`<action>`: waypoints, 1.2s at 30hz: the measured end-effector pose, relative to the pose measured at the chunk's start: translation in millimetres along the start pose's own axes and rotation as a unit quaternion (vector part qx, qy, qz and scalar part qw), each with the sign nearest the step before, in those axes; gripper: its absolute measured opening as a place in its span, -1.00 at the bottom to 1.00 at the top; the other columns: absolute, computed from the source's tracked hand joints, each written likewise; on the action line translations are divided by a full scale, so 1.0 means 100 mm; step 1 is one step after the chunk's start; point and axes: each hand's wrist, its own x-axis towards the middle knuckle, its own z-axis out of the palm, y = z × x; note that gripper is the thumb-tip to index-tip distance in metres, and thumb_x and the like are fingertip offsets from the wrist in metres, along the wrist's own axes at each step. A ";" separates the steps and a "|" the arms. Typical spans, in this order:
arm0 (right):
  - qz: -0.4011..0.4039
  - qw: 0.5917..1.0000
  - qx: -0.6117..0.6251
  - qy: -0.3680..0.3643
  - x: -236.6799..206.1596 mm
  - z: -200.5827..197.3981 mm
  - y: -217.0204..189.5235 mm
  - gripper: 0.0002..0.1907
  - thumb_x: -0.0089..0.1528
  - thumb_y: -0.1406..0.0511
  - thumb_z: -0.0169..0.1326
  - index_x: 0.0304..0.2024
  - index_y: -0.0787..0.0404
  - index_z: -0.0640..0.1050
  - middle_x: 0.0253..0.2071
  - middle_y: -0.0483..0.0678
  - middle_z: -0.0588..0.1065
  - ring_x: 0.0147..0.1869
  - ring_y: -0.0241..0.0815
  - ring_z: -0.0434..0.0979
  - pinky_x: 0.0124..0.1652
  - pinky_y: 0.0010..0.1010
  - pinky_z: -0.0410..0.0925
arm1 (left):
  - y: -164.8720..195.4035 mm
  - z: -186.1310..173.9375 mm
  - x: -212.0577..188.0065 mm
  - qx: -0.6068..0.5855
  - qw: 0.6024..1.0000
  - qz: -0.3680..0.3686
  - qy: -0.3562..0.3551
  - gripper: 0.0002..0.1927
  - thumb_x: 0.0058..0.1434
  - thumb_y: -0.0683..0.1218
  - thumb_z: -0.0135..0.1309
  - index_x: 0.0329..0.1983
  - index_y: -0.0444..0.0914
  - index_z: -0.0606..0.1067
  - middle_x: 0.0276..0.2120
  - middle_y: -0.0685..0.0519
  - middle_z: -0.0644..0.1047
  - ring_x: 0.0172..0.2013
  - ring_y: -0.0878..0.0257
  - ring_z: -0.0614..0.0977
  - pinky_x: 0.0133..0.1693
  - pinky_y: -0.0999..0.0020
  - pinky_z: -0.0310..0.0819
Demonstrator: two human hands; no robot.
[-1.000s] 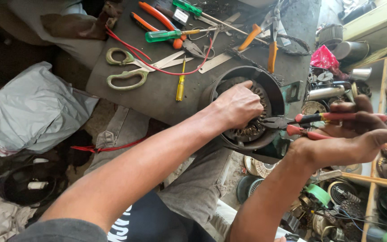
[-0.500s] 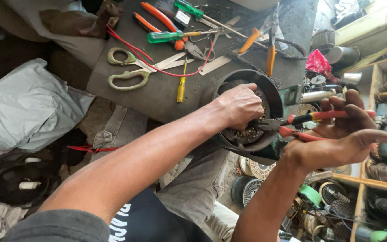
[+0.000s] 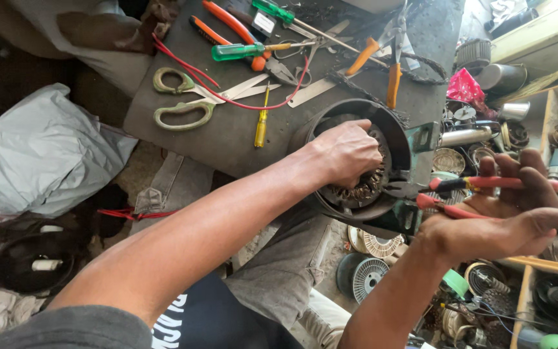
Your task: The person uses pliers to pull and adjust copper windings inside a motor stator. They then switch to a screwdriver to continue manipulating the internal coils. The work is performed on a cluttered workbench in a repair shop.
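Both hands stay put: left hand (image 3: 347, 153) in motor (image 3: 356, 161), right hand (image 3: 511, 216) gripping pliers (image 3: 460, 194)

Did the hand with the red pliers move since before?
Cannot tell. The right hand grips the red-handled pliers at the motor housing rim just as earlier; small picture shifts look like head-camera motion.

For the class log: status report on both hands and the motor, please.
Left hand pressed into motor stator. Right hand gripping red-handled pliers, jaws at stator rim. Scissors and screwdrivers lie apart on the board.
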 end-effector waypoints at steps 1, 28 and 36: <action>0.000 1.000 -0.004 0.001 -0.01 0.00 0.01 -0.12 0.45 -0.25 -0.26 -0.01 0.51 0.53 0.01 0.26 0.56 -0.06 0.00 0.62 0.00 -0.11 0.63 | 0.01 0.00 -0.01 0.000 1.000 -0.004 0.001 -0.93 -0.24 -0.10 0.24 -0.65 -0.13 0.57 -0.56 -0.01 0.58 -0.43 0.03 0.63 0.04 0.18 0.33; 0.010 0.991 0.040 0.124 -0.09 0.38 -0.08 -0.56 0.51 0.05 -0.07 -0.28 0.24 0.25 -0.41 -0.06 0.27 -0.56 -0.34 0.15 -0.59 -0.46 0.19 | 0.09 0.02 0.00 0.025 0.997 -0.065 -0.026 -0.98 -0.20 -0.12 0.22 -0.65 -0.11 0.59 -0.56 -0.04 0.61 -0.43 0.04 0.67 0.22 0.15 0.22; 0.002 0.993 0.028 0.113 -0.10 0.37 -0.05 -0.55 0.51 0.04 -0.05 -0.27 0.24 0.23 -0.40 -0.05 0.28 -0.56 -0.32 0.17 -0.58 -0.45 0.18 | 0.07 0.03 0.00 0.056 0.998 -0.040 0.005 -0.85 -0.06 -0.15 0.18 -0.70 -0.08 0.57 -0.61 -0.01 0.59 -0.50 0.07 0.65 0.18 0.15 0.26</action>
